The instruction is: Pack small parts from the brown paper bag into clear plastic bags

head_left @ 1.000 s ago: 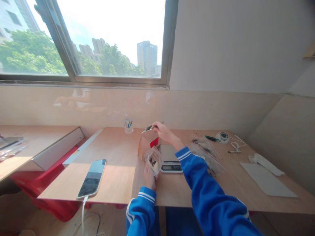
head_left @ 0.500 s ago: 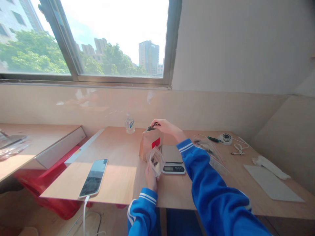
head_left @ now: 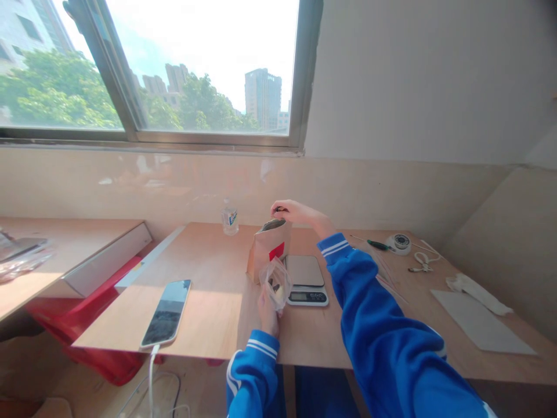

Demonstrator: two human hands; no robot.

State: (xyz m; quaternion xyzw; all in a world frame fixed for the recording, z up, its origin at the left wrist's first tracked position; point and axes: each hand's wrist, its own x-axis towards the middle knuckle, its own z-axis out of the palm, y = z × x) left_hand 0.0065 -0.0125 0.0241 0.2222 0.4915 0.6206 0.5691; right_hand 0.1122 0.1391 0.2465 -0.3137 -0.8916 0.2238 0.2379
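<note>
In a sunlit room, we see a pair of hands at work over a wooden desk. The left hand has its fingers closed around a clear pouch with dark and pale pieces in it, held up in front of an upright brown paper bag with a red label. The right hand is above the bag's open mouth, fingers pinched on something small and dark (too small for us to identify).

A digital scale sits just beside the bag, the pouch overlapping its near left corner in our view. The right sleeve blocks much of the red-edged plastic bags. Beyond them lie a green-handled tool, a round white device and a coiled cable; nearer, a white cloth touches a pale sheet. A bottle stands behind, and a phone lies near the front edge.

Half a second earlier, we saw the right fingers lower, at the bag's mouth; they have since risen, leaving more of the opening visible. The left hand and pouch have barely moved.
</note>
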